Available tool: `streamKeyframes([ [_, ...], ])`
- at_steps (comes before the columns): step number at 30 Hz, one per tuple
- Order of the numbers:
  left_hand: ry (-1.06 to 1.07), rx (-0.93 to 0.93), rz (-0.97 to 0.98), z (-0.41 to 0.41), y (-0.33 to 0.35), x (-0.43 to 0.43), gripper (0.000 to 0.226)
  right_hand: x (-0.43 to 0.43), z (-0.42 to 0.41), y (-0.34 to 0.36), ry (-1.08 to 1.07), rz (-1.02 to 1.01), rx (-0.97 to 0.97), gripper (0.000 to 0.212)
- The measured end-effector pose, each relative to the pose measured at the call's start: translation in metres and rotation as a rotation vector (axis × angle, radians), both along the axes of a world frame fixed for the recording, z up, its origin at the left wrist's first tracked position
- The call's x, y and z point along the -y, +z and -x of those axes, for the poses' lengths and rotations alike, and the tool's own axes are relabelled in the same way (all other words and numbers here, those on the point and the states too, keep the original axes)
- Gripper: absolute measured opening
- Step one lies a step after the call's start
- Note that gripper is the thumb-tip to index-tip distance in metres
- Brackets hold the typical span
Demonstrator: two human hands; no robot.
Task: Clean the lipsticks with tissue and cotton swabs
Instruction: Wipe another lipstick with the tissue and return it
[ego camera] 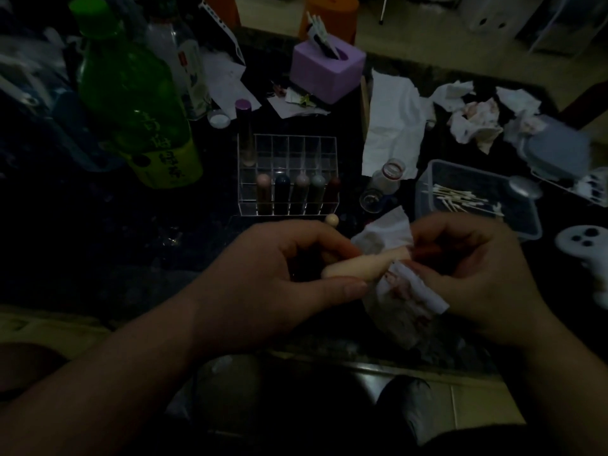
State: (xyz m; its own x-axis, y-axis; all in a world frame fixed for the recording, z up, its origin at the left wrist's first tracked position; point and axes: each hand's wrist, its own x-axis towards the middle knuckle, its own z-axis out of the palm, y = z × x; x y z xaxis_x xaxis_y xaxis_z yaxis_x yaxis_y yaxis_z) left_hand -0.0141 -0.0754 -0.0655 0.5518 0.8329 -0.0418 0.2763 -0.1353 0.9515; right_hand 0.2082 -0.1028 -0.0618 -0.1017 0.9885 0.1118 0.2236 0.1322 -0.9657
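My left hand (279,274) grips a cream-coloured lipstick tube (355,266) lying sideways near the table's front edge. My right hand (477,268) pinches a stained white tissue (398,284) wrapped round the tube's right end. A clear acrylic organiser (286,149) stands behind my hands with several lipsticks (297,192) upright in its front row and one tall purple-capped tube (245,133) at its back left. A small cream cap (331,220) stands just in front of the organiser. Cotton swabs (460,197) lie in a clear plastic box (427,199) at the right.
A green bottle (138,103) and a clear bottle (184,57) stand at the left. A purple tissue box (329,69) sits at the back. Crumpled used tissues (473,116) and a flat tissue (394,126) lie at the back right. A small glass bottle (381,185) lies beside the swab box.
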Motion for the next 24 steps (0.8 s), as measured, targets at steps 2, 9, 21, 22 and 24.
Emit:
streamKeyframes([
  [2, -0.087, -0.002, 0.112, -0.002, 0.0, 0.001, 0.03, 0.0, 0.0, 0.0, -0.006, 0.009, 0.018, 0.035],
  [9, 0.034, -0.095, -0.173, 0.0, -0.005, 0.001, 0.028, 0.0, 0.001, -0.003, -0.029, 0.001, 0.027, 0.022],
  [21, 0.141, -0.054, -0.129, -0.007, -0.006, 0.01, 0.027, 0.0, 0.011, -0.003, -0.056, 0.084, -0.106, 0.039],
  [22, 0.18, -0.04, -0.107, -0.009, -0.007, 0.012, 0.024, -0.001, 0.013, -0.005, -0.06, 0.142, -0.2, 0.039],
  [24, 0.252, -0.036, -0.082, -0.012, -0.009, 0.012, 0.019, 0.0, 0.018, -0.01, -0.007, 0.317, -0.498, 0.044],
])
